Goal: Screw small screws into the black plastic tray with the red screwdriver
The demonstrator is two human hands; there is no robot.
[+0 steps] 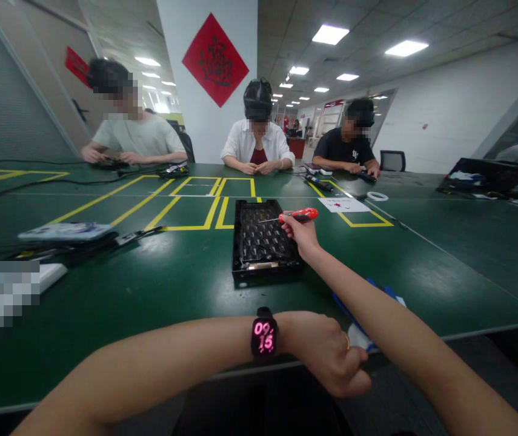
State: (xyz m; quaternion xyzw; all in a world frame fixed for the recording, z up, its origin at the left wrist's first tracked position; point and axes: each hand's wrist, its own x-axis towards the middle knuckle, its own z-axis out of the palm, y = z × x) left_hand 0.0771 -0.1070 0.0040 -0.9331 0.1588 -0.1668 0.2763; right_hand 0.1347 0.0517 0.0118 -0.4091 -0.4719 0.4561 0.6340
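My right hand (302, 235) grips a screwdriver (303, 215) by its red and black handle. Its thin shaft points left over a black rectangular case (261, 242), which lies on the green table with rows of shiny marks or slots inside. A light metallic part sits along the case's near edge. Down by the table's front edge, my left hand (331, 354) is closed with the fingers curled, a watch on its wrist and a ring on one finger. Beside it lies a blue and white item (362, 336), partly behind my right forearm; whether the fingers hold any of it is hidden.
Yellow tape lines mark the green table (172, 278). At left are a phone-like slab (65, 232), cables and a white box (52, 275). A white paper (344, 205) and a tape roll (377, 196) lie to the right. Three people sit opposite, hands on small items.
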